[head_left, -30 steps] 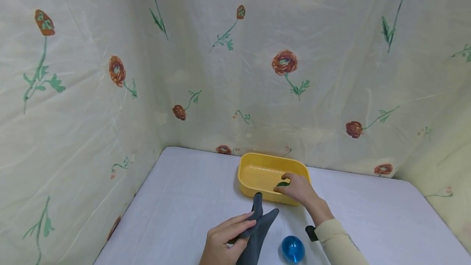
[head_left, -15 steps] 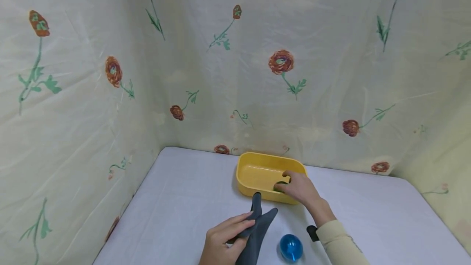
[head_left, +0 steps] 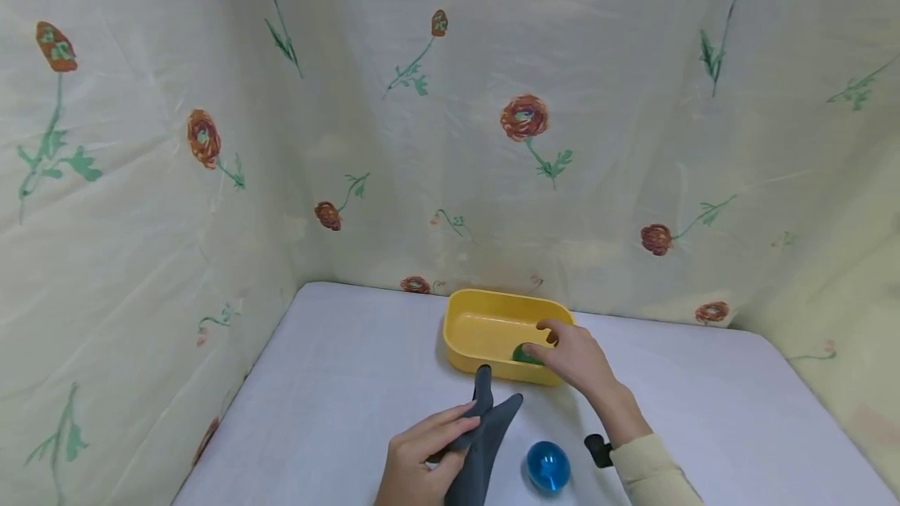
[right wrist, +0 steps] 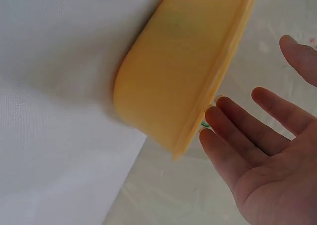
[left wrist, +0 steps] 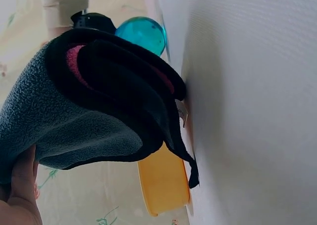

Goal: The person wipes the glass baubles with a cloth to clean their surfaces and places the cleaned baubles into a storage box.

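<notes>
By the loose, empty fingers of R hand, round green item sits in yellow tub; prob. placing step, next needs backing out, w/ L hand gripping gray cloth.

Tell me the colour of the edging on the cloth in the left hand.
Black; the edging of the cloth shows best in the left wrist view.

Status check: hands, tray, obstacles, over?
Left hand gripping gray cloth. Right hand holding nothing, at yellow tray. Green object inside. Blue ball beside cloth, possibly in the way.
</notes>
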The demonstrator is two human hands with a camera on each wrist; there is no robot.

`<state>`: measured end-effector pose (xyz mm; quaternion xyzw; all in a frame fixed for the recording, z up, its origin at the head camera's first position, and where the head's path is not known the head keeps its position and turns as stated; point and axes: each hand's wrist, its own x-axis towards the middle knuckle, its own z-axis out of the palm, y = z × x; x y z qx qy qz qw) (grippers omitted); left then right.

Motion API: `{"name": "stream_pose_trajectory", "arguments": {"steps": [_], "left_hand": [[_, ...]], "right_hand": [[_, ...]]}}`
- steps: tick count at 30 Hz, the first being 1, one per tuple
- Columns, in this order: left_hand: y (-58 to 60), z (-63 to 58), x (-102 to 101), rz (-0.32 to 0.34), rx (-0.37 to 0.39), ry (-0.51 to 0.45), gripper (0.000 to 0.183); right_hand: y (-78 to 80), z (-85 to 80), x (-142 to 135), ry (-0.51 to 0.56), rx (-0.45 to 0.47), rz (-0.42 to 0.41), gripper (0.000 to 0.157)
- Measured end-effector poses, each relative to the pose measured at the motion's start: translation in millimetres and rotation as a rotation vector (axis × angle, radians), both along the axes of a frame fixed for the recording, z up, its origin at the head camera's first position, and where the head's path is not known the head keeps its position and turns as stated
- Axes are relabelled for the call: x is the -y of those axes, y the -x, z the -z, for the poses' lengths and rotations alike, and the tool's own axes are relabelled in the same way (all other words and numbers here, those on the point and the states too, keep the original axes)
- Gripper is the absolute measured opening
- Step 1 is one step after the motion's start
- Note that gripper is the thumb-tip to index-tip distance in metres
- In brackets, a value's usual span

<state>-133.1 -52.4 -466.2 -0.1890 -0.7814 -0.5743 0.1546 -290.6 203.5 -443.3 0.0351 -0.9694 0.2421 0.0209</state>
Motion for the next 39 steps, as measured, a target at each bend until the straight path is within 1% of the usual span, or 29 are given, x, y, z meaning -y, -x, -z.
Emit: {"name": "stream_pose_trajectory", "arguments": {"steps": [7,12,18,23,25,28,31,33,39], "left_hand": [[0.1,-1.4,-1,-0.021,0.100,0.006,0.043],[0.1,-1.2,-3,-0.034,0.137,0.004,0.043],[-1.0,-2.5,-4,-0.035,0.154,0.025,0.042],[-2.4,-3.6,-5,-0.037,0.171,0.034,0.042],[-2.5,-3.6,-6,-0.040,0.168,0.032,0.041],[-2.1,-2.8,-6,-0.040,0.143,0.027,0.041],[-1.7,-1.8,-6,-0.038,0.120,0.030,0.040],[-1.8,-1.3,-6,-0.036,0.118,0.033,0.039],[-2.2,-1.7,-7,-0.039,0.156,0.031,0.039]], "right_hand": [[-14.3,-10.5,1,0.027,0.006,0.034,0.061],[-27.1,-16.4,2,0.051,-0.021,0.047,0.061],[-41.7,-22.7,1,0.076,-0.033,0.071,0.063],[-53.0,-26.1,-1,0.077,-0.057,0.075,0.059],[-57.0,-27.3,-1,0.079,-0.067,0.077,0.057],[-64.1,-29.2,0,0.096,-0.065,0.091,0.056],[-71.2,-28.9,2,0.106,-0.061,0.108,0.057],[-75.4,-27.3,4,0.112,-0.060,0.115,0.057],[-84.2,-21.8,6,0.112,-0.048,0.110,0.054]]}}
